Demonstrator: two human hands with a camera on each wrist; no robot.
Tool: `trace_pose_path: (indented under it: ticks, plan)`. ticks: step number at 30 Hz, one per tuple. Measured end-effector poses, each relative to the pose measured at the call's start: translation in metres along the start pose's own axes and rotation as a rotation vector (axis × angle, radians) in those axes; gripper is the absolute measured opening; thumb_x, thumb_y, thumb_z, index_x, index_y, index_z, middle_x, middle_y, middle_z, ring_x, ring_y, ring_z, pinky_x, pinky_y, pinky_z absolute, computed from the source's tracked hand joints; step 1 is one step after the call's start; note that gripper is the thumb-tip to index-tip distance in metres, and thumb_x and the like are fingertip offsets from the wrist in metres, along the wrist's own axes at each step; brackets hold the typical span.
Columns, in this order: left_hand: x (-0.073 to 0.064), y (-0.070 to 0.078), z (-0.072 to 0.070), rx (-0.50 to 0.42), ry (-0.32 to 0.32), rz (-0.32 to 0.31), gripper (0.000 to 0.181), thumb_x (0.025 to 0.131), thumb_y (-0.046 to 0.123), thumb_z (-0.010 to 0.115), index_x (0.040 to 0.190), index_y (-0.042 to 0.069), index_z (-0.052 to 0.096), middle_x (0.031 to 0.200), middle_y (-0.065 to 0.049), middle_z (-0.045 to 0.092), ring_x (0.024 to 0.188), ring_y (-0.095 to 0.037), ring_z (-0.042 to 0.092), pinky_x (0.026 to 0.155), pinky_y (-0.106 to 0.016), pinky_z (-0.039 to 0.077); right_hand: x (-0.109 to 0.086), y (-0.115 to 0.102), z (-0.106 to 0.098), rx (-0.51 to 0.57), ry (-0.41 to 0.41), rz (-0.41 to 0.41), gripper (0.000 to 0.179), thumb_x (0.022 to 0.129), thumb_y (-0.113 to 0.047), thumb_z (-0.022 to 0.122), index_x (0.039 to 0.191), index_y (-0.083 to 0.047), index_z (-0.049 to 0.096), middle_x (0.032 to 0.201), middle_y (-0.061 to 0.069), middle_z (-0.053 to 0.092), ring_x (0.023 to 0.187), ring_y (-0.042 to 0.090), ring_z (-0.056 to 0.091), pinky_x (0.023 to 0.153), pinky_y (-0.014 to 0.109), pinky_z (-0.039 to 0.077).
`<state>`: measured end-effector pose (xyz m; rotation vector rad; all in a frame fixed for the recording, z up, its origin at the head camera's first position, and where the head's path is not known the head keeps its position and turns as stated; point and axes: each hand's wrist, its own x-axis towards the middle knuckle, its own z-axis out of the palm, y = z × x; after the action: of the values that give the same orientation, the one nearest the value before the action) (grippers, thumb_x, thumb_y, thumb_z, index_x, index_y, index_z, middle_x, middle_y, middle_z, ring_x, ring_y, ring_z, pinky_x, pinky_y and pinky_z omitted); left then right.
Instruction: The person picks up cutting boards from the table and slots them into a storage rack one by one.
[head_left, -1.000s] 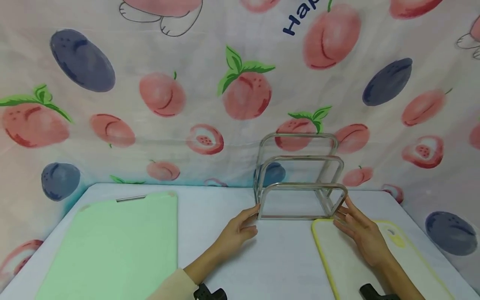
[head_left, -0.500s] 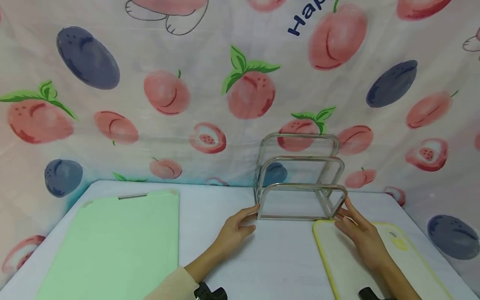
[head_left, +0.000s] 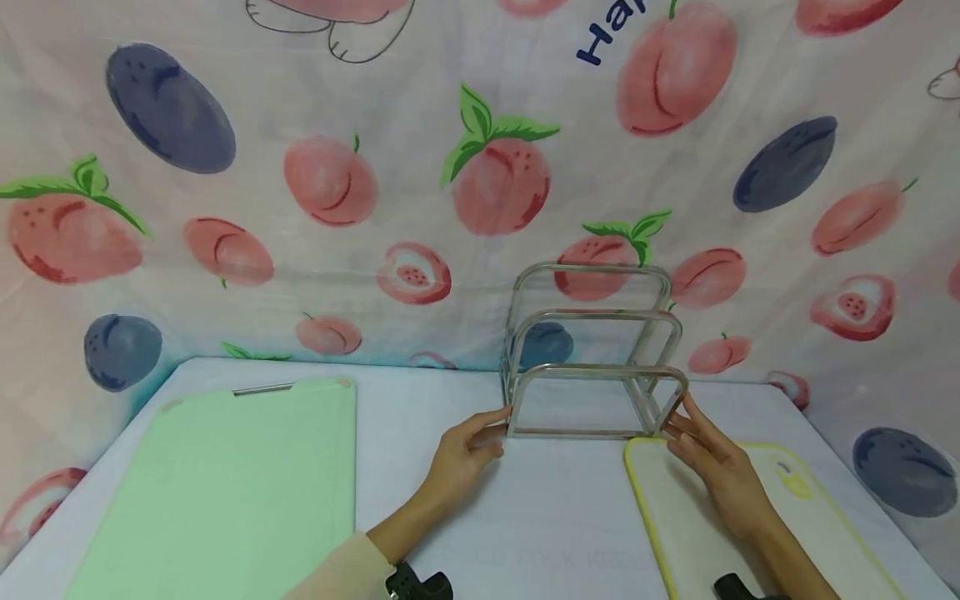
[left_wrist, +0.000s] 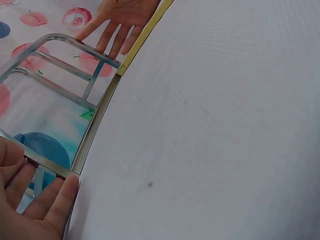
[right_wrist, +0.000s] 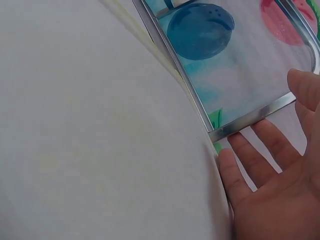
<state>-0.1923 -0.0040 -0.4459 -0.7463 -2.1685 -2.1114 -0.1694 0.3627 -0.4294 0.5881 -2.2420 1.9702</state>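
A silver metal rack with three upright loops [head_left: 577, 433] stands at the back of the white table, right of centre. My left hand [head_left: 457, 462] touches the lower left side of its front loop, fingers reaching forward. In the left wrist view, the fingertips [left_wrist: 65, 195] lie right at the rack's bottom corner. On the opposite side my right hand [head_left: 723, 479] rests its extended fingers against the front loop's lower right side. The right wrist view shows those fingers [right_wrist: 245, 155] nearly straight along the metal bar, with the thumb [right_wrist: 305, 87] apart from them.
A white cutting board with a yellow rim [head_left: 637, 487] lies under my right forearm, its far edge at the rack's foot. A light green board with a slot [head_left: 225, 483] lies on the left. Behind the table hangs a fruit-printed cloth [head_left: 405, 175].
The rack has slid slightly to the left, and both hands have moved along with it. The two boards stay where they were.
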Motion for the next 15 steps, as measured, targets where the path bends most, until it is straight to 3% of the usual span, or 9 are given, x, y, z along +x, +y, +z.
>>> trace_pose_path:
  ticks: [5,11,15]
  plan:
    - [-0.0004,-0.0012,-0.0001,0.042,0.013,0.031,0.041,0.091,-0.004,0.054,0.132,0.002,0.055,0.127,-0.019,0.057,0.111,-0.037,0.058,0.078,-0.029,0.054,-0.0002,-0.0016,-0.0006,0.015,-0.017,-0.015,0.059,0.1,0.008,0.036,0.153,-0.009,0.016,0.139,0.009,0.049,0.125,0.012,0.048,0.096,0.027,0.042]
    - [0.0002,0.0028,0.0013,0.052,0.068,-0.037,0.042,0.089,-0.005,0.056,0.13,0.005,0.059,0.122,-0.014,0.062,0.105,-0.032,0.062,0.08,-0.03,0.052,0.0009,-0.0001,-0.0012,0.073,-0.068,-0.051,0.055,0.1,0.009,0.03,0.152,-0.003,0.014,0.141,0.01,0.046,0.128,0.015,0.046,0.098,0.03,0.041]
    - [0.0004,0.0073,0.0012,0.058,0.097,-0.057,0.042,0.088,-0.01,0.053,0.128,0.001,0.06,0.119,-0.017,0.063,0.099,-0.035,0.064,0.078,-0.03,0.052,0.0024,0.0016,0.0007,0.078,-0.079,-0.056,0.054,0.101,0.007,0.029,0.152,-0.003,0.013,0.141,0.012,0.044,0.129,0.015,0.045,0.098,0.03,0.041]
